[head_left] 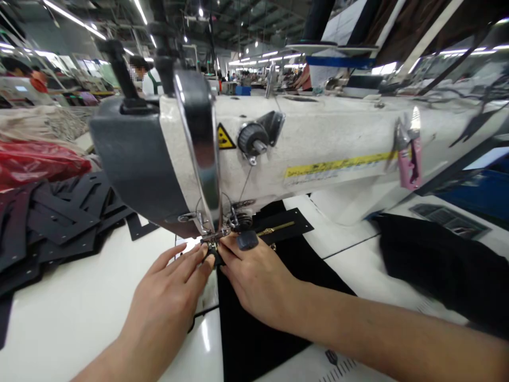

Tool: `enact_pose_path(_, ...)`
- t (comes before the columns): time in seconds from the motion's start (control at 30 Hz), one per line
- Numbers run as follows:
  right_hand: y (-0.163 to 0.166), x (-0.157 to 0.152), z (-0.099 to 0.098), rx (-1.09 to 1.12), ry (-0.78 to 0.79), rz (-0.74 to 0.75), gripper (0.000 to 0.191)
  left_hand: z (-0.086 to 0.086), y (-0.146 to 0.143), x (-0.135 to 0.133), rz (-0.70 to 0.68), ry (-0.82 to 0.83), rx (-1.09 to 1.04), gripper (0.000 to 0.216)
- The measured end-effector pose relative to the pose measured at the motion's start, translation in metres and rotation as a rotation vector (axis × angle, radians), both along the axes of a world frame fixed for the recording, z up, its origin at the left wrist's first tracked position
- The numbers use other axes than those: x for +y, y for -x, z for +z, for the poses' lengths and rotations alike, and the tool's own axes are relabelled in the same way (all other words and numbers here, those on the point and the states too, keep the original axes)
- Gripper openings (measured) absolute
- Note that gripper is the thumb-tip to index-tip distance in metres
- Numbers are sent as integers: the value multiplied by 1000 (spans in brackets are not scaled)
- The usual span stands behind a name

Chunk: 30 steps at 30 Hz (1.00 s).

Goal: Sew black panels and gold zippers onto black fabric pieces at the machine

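Both hands are at the needle of a white and dark grey sewing machine (338, 132). My left hand (170, 292) has its fingers closed together, tips pinching the edge of a small black piece (215, 257) beside the presser foot. From the other side my right hand (262, 281) presses its closed fingers on the black work, close to the needle. Its fingertips are partly hidden by the machine's parts. Under the right wrist runs a long black fabric panel (254, 339). A black strip with a gold zipper (278, 229) lies behind the right hand.
Dark flat pieces with small holes (63, 217) are piled at the left, near a red plastic bag (43, 164). Pink-handled snips (410, 154) hang on the machine arm. Dark cloth (441, 265) lies at right. Other people are in the background.
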State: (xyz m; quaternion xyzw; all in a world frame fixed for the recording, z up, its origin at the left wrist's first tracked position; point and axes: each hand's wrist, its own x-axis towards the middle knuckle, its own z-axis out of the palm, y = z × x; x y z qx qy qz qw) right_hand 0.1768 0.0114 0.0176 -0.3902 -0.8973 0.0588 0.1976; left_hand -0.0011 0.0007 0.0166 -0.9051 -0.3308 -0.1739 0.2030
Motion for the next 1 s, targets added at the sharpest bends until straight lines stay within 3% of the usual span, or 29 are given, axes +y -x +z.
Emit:
enact_pose_path(0.43, 1, 4, -4, 16, -63, 4, 25, 3, -4, 5, 32, 62, -70, 27)
enact_pose_path(1.0, 5, 9, -4, 115, -156, 9, 20, -5, -1, 12, 26, 81, -186, 20)
